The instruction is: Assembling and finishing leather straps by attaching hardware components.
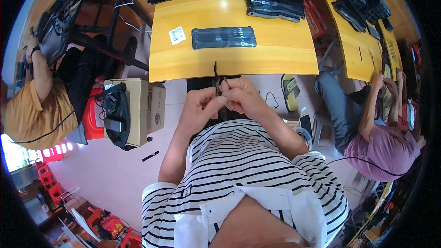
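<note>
1. Hands close together below the yellow table (275,59) edge: left hand (200,105) and right hand (243,96) both pinching a thin dark strap (216,80).
2. Keep pinches tight, strap upright.
3. Work near the fingertips, clear of the finished black row (223,37).

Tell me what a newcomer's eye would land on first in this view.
First, the two hands meeting at the centre: the left hand and right hand pinch a thin dark strap just below the edge of the yellow table. On that table lies a flat row of black straps, with taller black stacks behind.
</note>
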`<state>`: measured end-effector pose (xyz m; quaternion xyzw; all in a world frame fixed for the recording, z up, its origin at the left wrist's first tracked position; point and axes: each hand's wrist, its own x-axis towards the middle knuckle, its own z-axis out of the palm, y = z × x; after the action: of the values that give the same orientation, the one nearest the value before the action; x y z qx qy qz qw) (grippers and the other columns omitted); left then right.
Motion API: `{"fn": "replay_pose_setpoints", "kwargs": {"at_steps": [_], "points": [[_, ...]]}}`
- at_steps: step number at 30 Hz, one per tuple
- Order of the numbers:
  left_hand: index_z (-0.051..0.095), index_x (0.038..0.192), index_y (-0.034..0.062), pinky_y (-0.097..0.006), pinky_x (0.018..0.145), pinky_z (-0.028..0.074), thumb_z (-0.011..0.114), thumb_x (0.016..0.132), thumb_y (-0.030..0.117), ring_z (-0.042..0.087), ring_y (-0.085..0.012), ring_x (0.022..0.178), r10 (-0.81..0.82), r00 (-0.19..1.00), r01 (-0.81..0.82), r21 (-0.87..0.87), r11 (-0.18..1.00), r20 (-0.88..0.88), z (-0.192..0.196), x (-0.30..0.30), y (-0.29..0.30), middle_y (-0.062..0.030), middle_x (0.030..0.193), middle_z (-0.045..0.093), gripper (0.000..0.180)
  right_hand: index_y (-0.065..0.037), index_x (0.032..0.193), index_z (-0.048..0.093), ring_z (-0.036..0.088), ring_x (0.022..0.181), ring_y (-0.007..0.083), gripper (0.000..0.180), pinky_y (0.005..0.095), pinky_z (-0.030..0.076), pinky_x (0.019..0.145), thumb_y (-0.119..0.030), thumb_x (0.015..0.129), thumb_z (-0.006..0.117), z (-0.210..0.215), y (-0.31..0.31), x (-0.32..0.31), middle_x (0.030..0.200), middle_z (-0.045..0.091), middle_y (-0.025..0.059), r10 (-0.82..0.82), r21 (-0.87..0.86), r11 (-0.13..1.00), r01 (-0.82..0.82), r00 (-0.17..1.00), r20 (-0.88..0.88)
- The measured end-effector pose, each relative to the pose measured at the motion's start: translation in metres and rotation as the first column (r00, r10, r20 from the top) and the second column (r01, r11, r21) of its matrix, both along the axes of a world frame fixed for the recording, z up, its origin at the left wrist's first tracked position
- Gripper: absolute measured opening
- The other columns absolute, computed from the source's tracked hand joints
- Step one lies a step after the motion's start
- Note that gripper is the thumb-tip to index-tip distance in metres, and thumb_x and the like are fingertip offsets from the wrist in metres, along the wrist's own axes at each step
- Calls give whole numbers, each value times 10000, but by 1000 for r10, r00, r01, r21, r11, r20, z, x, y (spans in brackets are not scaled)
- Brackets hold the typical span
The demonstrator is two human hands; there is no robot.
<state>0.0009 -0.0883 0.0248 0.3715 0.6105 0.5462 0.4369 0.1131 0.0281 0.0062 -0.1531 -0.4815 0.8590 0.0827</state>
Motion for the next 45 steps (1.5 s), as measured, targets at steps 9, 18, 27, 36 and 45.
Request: {"fn": "replay_pose_setpoints", "kwargs": {"at_steps": [9,18,27,36,45], "points": [[517,692,24,-196,497,407,465,912,178,505,-68,526,-102,983,108,-34,994,151,-15,-2,0,-23,580,534,273,-53,649,476,359,416,26,219,177,239,367,-175,829,493,-19,8,7,523,438,-8,68,-56,996,-71,996,-53],[497,665,32,-185,461,386,464,907,177,486,-63,486,-40,983,43,-17,999,177,-25,2,5,-12,545,509,285,-56,685,504,363,414,29,196,186,258,365,-148,856,532,-12,4,7,530,430,-28,-14,246,969,15,1000,-7],[348,520,163,-234,334,195,537,826,204,244,-66,325,387,750,-377,-133,917,537,-9,-59,-42,49,392,299,362,-188,576,362,235,331,36,329,198,174,312,-243,851,534,-20,63,49,448,253,-91,-413,-360,787,500,862,295],[411,646,114,-215,472,305,437,922,243,346,-82,502,498,631,-580,-64,812,595,-24,-174,-154,19,554,364,306,-144,666,437,224,313,38,187,200,154,283,-220,808,532,-48,125,156,447,321,-48,-618,-3,735,678,672,408],[550,1081,-2,-202,622,450,507,896,184,548,-105,680,312,782,-506,256,824,539,-27,-203,-59,-19,762,560,266,-121,672,446,281,313,41,143,184,192,295,-160,787,521,-31,101,117,454,383,-26,-422,121,905,407,828,368]]}}
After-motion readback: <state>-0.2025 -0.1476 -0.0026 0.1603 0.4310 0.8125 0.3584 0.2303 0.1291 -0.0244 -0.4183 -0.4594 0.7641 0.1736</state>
